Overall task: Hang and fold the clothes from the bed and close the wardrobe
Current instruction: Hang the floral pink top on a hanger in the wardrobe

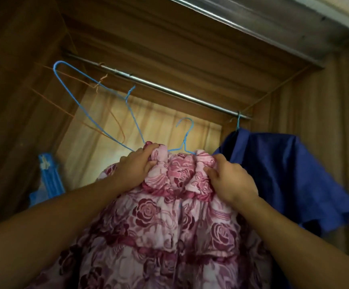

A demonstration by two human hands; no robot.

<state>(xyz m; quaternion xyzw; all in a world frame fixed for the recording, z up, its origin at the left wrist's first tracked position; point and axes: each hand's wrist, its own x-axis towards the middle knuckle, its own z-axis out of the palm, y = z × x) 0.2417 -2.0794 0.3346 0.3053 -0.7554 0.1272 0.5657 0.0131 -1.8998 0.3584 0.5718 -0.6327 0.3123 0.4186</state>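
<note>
View: looked upward into an open wooden wardrobe [169,38], with 2 bare forearms reaching up from the bottom of the frame.

Dress [169,226]: pale pink cloth covered in large dark maroon roses. The top edge was gathered into soft bunched folds, with a small pink tab at the centre. The skirt spread wide and filled the lower middle of the view.

Where the dress was: held up in front of the wardrobe opening, below the rail [159,86] and apart from it, just left of the blue shirt [284,174].

Blue wire hanger [187,130]: threaded into the top of the dress, with only the hook and thin shoulders showing between the hands. The hook was in the air, not on the rail.

Left hand [136,165]: fingers curled tight round the bunched left shoulder of the dress.

Right hand [230,180]: fingers and thumb pinched the bunched right shoulder of the dress.

Second blue hanger [75,94]: empty and tilted, its lower end running down to the left hand. Whether that hand gripped it could not be told.

Orange hanger [115,122]: thin and empty, at the left end of the rail.

Blue shirt: hung from the right end of the rail.

Blue object [48,176]: low at the left, too blurred to identify.
</note>
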